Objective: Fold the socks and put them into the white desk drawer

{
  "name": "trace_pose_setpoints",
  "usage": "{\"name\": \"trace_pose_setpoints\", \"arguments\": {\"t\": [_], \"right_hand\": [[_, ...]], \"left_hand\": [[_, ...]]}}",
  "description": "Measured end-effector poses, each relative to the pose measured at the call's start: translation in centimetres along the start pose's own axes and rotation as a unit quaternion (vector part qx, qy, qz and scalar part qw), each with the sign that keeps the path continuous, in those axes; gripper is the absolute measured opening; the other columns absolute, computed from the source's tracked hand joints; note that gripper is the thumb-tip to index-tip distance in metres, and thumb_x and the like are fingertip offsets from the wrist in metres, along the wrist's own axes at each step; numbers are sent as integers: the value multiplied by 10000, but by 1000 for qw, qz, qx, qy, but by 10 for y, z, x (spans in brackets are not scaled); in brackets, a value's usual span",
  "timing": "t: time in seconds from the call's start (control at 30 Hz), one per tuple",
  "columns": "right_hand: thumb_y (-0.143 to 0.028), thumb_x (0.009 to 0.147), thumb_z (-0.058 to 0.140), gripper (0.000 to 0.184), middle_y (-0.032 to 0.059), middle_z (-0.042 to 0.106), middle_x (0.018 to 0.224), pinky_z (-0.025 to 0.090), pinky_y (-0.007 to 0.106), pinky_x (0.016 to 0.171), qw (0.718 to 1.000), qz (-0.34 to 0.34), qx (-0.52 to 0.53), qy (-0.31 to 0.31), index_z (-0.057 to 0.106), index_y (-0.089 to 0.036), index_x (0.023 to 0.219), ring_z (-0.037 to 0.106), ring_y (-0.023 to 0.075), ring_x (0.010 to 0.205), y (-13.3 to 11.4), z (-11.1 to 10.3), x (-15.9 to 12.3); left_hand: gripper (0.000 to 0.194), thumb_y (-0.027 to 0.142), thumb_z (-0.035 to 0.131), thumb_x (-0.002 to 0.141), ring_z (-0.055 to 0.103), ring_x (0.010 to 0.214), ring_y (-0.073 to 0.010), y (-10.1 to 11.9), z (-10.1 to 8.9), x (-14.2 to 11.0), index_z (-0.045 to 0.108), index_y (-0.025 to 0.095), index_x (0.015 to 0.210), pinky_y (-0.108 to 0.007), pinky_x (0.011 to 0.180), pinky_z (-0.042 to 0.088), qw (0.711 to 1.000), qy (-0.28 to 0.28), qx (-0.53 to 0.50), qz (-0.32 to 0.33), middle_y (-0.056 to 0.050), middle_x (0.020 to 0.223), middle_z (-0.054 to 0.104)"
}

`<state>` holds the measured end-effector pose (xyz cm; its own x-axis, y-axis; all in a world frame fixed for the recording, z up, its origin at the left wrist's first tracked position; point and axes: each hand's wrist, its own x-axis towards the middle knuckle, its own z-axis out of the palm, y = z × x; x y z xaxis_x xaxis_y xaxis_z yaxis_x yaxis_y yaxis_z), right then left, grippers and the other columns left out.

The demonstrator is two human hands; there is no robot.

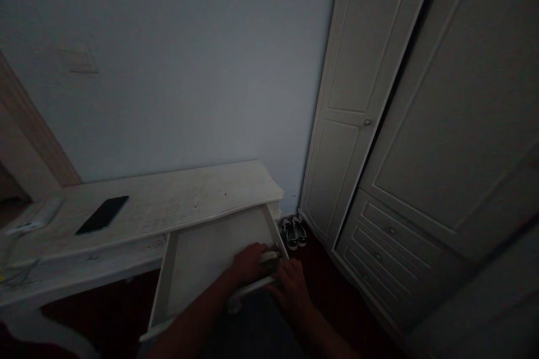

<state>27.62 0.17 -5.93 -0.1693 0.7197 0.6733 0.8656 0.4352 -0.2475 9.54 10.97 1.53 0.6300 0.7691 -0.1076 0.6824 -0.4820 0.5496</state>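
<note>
A white drawer [202, 258] stands pulled out from a white desk [168, 202]. My left hand [249, 263] reaches inside it at the front right corner, fingers curled on a small pale object [269, 256] that I cannot make out. My right hand [290, 286] rests at the drawer's front right edge, fingers bent over the rim beside the left hand. The room is dim and the drawer's inside looks bare apart from that corner.
A black phone [103, 214] lies on the desk top at the left. A pair of shoes [294, 232] sits on the dark floor by the wall. A tall white wardrobe [404, 140] with drawers stands to the right.
</note>
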Motion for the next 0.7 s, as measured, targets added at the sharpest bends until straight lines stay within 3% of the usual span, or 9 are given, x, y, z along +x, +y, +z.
{"name": "trace_pose_setpoints", "arguments": {"t": [0.13, 0.33, 0.57, 0.7], "right_hand": [[-529, 992, 720, 323, 74, 701, 1110, 471, 434, 950, 1000, 2, 17, 16, 639, -241, 1112, 591, 282, 1047, -3, -4, 4], [-545, 988, 721, 321, 48, 673, 994, 449, 398, 834, 999, -27, 6, 43, 622, -242, 1026, 561, 260, 933, -4, -10, 10], [-414, 1001, 742, 224, 31, 638, 941, 410, 374, 784, 998, -37, 10, 55, 601, -242, 971, 539, 247, 893, -5, -12, 14], [-463, 1016, 712, 261, 31, 632, 940, 401, 373, 782, 997, -44, 14, 60, 592, -235, 973, 533, 246, 886, -5, -13, 15]], "left_hand": [[570, 605, 662, 908, 633, 1294, -311, -9, -6, -6, 677, 288, 1381, -385, 1080, 465, 999, 10, 36, -9, -105, 1407, 702], [522, 542, 648, 931, 629, 1306, -283, -28, -21, -14, 643, 356, 1418, -369, 1071, 479, 995, 32, 74, -54, -62, 1409, 696], [505, 518, 607, 972, 648, 1276, -277, -59, -37, -29, 638, 315, 1433, -347, 1043, 481, 990, 68, 86, -86, -81, 1382, 708], [533, 487, 612, 965, 652, 1282, -284, -72, -45, -35, 621, 297, 1463, -360, 1058, 480, 988, 80, 86, -104, -96, 1417, 695]]}}
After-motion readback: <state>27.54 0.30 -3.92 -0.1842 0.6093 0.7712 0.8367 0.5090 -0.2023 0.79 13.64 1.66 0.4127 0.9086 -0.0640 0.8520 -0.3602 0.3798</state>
